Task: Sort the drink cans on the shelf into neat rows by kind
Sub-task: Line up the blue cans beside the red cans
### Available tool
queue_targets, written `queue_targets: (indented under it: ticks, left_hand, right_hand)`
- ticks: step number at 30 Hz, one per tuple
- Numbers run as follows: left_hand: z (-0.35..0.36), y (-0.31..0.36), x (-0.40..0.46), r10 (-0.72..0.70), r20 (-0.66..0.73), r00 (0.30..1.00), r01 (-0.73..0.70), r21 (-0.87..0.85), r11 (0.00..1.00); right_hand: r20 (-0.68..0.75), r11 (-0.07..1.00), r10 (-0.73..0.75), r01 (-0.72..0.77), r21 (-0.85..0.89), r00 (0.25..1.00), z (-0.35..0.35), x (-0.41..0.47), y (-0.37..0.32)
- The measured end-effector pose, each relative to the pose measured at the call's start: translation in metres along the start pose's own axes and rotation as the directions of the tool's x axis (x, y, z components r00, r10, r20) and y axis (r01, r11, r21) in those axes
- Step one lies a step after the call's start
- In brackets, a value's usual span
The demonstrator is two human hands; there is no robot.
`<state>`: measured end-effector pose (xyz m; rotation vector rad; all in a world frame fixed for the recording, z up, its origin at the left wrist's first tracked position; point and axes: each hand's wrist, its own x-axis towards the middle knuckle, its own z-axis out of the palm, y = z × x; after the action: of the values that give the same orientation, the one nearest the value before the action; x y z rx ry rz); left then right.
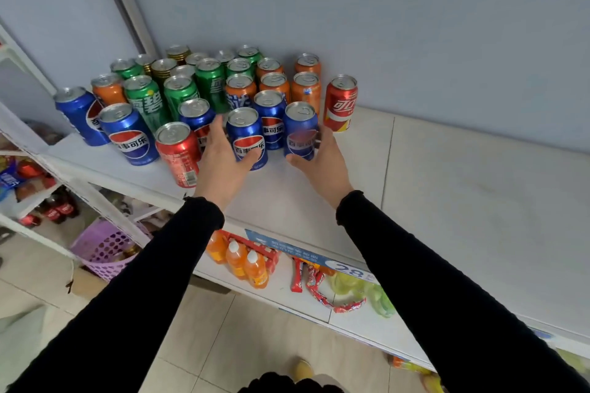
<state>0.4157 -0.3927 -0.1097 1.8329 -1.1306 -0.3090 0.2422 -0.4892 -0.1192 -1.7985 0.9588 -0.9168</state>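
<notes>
Both hands reach onto the white shelf [319, 201], one blue can each. Left hand [223, 159] wraps the front-centre blue can [246, 137], thumb across the label, fingers behind. Right hand [322, 163] cups the blue can [300, 129] at its 11 o'clock, thumb low in front. Cans upright, touching palms. Farther back: orange cans [274, 83] at 12, green cans [178, 92] at 10, a stray red can [341, 102] at 1.

Pale blue wall [415, 25]; beige, seemingly tiled floor [223, 329]

Orange bottles [245, 262] below; purple basket [102, 252].
</notes>
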Motion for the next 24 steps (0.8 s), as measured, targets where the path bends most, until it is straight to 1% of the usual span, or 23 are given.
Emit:
queue_targets:
  ticks: [3, 7, 11, 14, 19, 24]
  left_hand:
    - [0.002, -0.004, 0.006, 0.035, 0.015, 0.999, -0.034, -0.06, 0.998]
    - [0.001, -0.01, 0.014, 0.067, 0.024, 0.997, -0.064, -0.116, 0.991]
    - [-0.004, -0.011, 0.017, 0.09, 0.035, 0.995, -0.083, -0.158, 0.984]
    - [-0.005, -0.006, 0.014, 0.135, 0.041, 0.99, -0.126, -0.17, 0.977]
    - [0.012, 0.017, 0.006, 0.192, 0.115, 0.975, -0.164, -0.219, 0.962]
    - [0.061, 0.059, 0.004, 0.268, 0.23, 0.936, -0.203, -0.271, 0.941]
  right_hand:
    - [-0.027, 0.999, 0.023, -0.022, 0.025, 0.999, 0.012, 0.009, 0.01]
    - [-0.052, 0.997, 0.078, -0.077, 0.011, 0.996, 0.019, 0.013, 0.015]
    - [-0.068, 0.994, 0.112, -0.111, 0.022, 0.991, 0.02, 0.013, 0.014]
    - [-0.098, 0.99, 0.14, -0.138, 0.031, 0.985, 0.014, 0.006, 0.014]
    - [-0.209, 0.98, 0.189, -0.198, -0.021, 0.959, -0.021, -0.013, 0.017]
    - [-0.378, 0.971, 0.223, -0.238, 0.005, 0.899, -0.085, -0.04, 0.025]
